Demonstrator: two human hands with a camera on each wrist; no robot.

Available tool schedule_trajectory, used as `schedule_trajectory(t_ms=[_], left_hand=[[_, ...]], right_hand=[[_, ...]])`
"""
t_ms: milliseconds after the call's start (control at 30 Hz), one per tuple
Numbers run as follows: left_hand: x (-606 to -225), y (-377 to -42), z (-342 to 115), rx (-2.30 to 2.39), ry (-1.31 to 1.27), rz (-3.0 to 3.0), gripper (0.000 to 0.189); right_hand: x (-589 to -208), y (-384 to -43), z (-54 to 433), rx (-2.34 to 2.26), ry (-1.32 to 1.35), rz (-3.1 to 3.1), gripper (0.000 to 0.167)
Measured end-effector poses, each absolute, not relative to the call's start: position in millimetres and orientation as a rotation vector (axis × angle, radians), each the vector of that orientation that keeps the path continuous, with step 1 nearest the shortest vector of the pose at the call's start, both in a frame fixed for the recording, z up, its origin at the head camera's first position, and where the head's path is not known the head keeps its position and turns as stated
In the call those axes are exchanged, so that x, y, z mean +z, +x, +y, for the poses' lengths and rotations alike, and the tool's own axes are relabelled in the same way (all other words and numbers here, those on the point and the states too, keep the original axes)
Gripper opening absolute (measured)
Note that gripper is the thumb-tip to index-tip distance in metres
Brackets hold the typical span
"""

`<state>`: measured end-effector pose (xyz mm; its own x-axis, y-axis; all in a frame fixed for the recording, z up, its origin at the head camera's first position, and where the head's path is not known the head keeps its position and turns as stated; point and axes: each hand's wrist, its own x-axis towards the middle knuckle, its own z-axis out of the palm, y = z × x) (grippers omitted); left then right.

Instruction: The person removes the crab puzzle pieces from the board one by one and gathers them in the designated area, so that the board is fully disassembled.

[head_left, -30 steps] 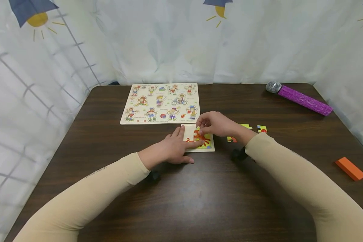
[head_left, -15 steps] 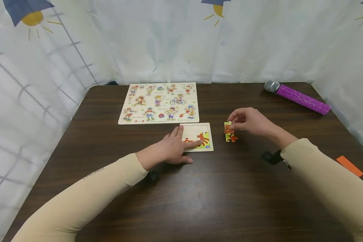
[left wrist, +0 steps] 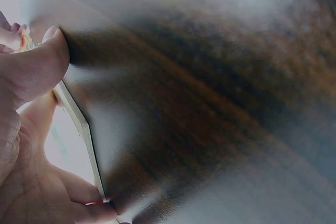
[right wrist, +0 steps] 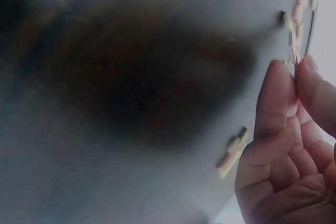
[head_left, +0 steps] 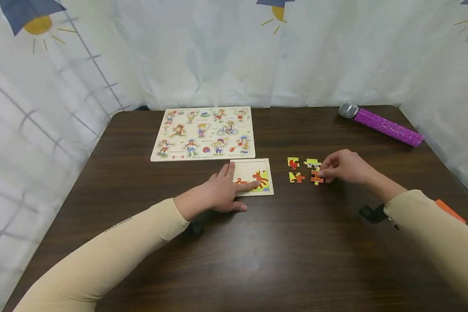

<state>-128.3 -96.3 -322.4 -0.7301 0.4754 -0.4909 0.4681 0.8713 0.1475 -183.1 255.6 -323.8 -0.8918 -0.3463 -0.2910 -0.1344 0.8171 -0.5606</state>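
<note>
The right hand (head_left: pixel 347 167) is narrowed to a pinch, thumb and fingertip on the edge of an orange puzzle piece (head_left: pixel 316 177); whether that piece is clear of the counter (head_left: pixel 253 260) is hard to tell. The left hand (head_left: pixel 222 190) lies with fingers straight and spread across a small puzzle frame (head_left: pixel 251 164), index fingertip over its partly filled picture. Between the hands lie three loose pieces: a yellow piece with eyes (head_left: pixel 312 163) just beside the right fingertips, and a yellow-and-red piece (head_left: pixel 293 163) and a knobbed orange piece (head_left: pixel 296 177) nearer the left hand. Seen edge-on at the right wrist, the pieces look thin and stiff, probably light wood or board, so they should slide readily on the smooth counter. The best hold is likely a pinch on opposite straight edges, sparing the narrow knobs, which might chip. The frame seems light enough to skid without the left hand's fingers there.
</note>
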Motion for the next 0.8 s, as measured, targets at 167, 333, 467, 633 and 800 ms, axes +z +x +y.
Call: schedule_trajectory(t_ms=[167,333,467,633,800], left_hand=[[-321.9,-127.7,-96.2,0.022,0.678,2.515,0.074],[-321.2,-127.2,-95.9,0.027,0.669,2.519,0.073],[-320.6,-127.6,-95.8,0.024,0.667,2.517,0.074],[-321.7,-128.2,-95.7,0.030,0.669,2.517,0.073],[-322.7,-127.8,-95.5,0.014,0.680,2.521,0.072]], right_hand=[[-327.7,-181.2,251.6,-0.738,-0.405,2.630,0.018],[-329.1,-181.2,247.9,-0.702,-0.438,2.657,0.015],[-330.5,-181.9,248.1,-0.690,-0.439,2.665,0.016],[-331.8,-181.9,249.5,-0.694,-0.433,2.666,0.019],[-330.6,-181.1,250.8,-0.695,-0.447,2.647,0.021]])
